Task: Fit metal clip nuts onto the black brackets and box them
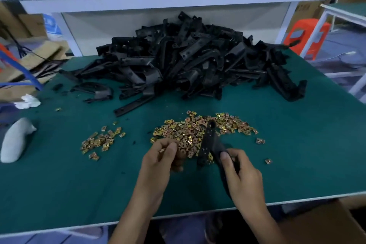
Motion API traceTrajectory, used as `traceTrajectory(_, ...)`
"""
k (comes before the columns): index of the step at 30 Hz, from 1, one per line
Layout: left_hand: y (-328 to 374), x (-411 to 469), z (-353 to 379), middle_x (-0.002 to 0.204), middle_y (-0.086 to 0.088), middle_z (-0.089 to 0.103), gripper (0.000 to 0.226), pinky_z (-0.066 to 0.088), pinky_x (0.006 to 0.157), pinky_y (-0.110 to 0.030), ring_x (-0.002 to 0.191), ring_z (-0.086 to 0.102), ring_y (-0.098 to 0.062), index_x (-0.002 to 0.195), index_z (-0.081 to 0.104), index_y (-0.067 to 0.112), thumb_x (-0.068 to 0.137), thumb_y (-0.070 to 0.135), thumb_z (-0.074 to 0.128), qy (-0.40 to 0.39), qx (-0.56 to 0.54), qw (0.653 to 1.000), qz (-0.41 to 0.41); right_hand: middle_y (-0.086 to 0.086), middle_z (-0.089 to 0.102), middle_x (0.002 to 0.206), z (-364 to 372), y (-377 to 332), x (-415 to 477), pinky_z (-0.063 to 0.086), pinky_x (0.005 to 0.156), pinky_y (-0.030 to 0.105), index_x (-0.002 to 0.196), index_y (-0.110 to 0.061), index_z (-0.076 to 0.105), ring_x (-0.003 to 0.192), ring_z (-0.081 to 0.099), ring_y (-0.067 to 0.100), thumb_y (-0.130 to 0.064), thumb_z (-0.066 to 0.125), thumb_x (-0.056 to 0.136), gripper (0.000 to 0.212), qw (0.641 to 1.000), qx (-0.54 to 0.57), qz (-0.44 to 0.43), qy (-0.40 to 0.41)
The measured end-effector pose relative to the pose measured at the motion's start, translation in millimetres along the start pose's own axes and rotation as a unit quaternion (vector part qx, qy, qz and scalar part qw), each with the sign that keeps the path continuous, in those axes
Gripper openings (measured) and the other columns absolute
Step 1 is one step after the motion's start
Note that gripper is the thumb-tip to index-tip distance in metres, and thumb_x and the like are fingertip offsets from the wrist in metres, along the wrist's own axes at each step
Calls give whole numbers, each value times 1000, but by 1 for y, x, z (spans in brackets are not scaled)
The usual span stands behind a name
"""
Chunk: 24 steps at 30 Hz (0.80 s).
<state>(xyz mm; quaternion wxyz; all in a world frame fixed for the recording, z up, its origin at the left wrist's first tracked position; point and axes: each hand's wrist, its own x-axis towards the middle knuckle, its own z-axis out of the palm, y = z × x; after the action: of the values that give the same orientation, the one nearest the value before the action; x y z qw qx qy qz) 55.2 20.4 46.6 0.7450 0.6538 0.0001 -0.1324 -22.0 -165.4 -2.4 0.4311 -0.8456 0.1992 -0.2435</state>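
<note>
The right hand [241, 172] gripped one black bracket [209, 140]; the left hand [162, 158] pinched a clip nut [162, 150]. A large bracket pile [188, 61] lay on the worktop [59, 184], apparently unfitted.

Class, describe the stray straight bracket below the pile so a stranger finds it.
Find the heap of black brackets on the green table. At its front left edge one bracket strip juts diagonally. Unlike curved neighbours, it lies flat and straight.
</note>
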Motion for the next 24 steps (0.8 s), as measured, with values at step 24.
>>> traceTrajectory(24,1,-8,18,92,-9,78,16,58,83,-41,84,71,-22,85,80,26,84,10,77,26,-43,997,-51,-23,59,66,2,-6,-3,39,60,32,103,-25,69,65,56,7,-60,50,90,42,1000,-8,5,0)
